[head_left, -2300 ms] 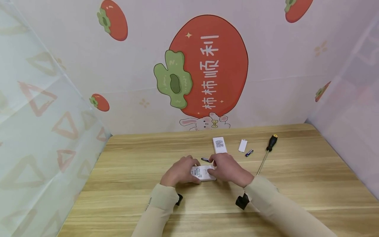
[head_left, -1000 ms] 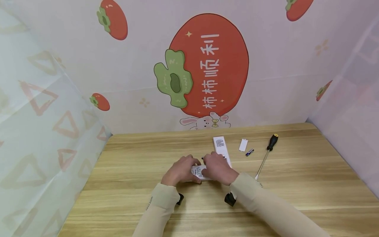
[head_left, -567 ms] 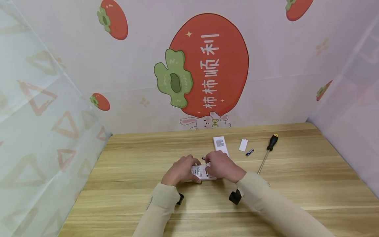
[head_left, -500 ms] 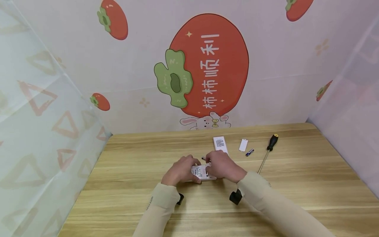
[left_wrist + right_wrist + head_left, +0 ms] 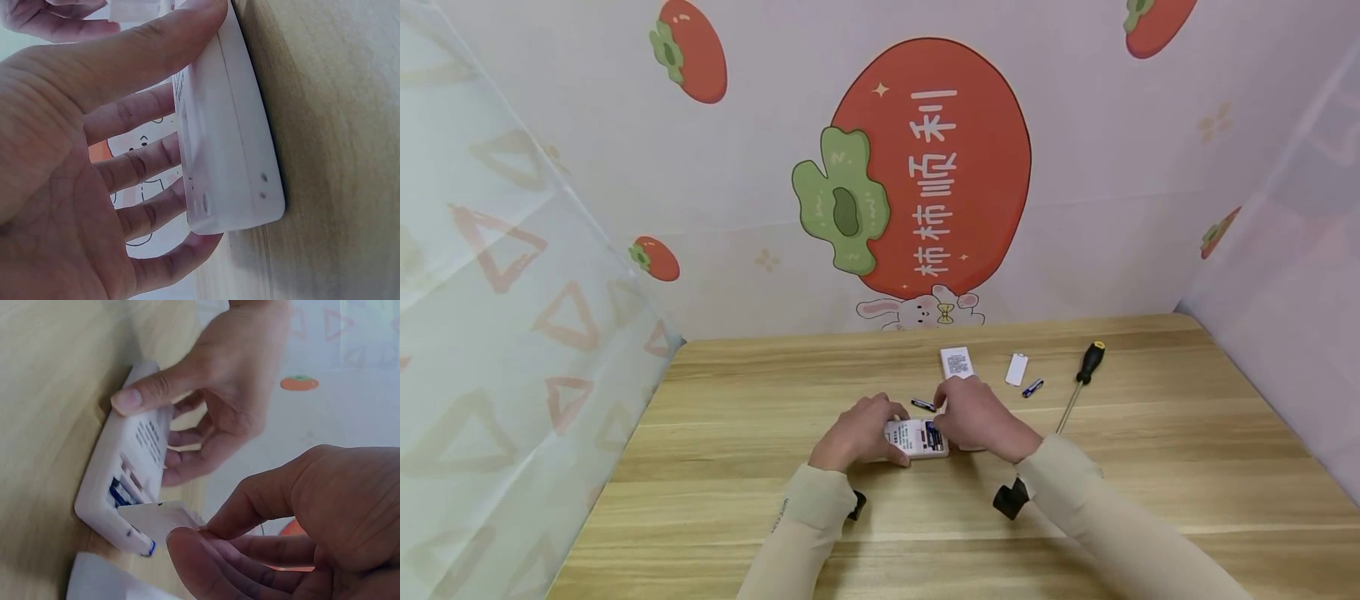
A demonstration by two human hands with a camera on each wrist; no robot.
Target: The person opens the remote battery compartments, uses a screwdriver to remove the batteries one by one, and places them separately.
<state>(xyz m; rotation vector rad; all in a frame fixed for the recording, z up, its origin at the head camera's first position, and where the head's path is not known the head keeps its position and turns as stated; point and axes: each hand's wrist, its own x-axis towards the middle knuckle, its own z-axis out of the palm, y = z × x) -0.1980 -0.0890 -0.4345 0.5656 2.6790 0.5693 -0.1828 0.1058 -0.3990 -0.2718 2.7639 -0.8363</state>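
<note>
In the head view, my left hand (image 5: 863,429) grips the left part of a white remote control (image 5: 904,435), which lies back side up with printed text. In the left wrist view, the thumb crosses the near edge of the remote control (image 5: 228,156) and the other fingers reach its far side. My right hand (image 5: 981,417) pinches a thin white battery cover (image 5: 159,519) between thumb and fingers, tilted up at the remote's end. Dark blue batteries (image 5: 933,435) show in the uncovered compartment. One loose battery (image 5: 922,405) lies just behind the remote.
A second long white piece (image 5: 957,362) with printed text lies behind the right hand, partly hidden by it. To the right are a small white cover (image 5: 1017,369), another battery (image 5: 1033,388) and a screwdriver (image 5: 1091,362) with a black handle. Everything rests on the wooden table (image 5: 737,417).
My right hand has come up and right from the remote's end with the battery cover, baring the batteries beneath. My left hand stays in place on the remote.
</note>
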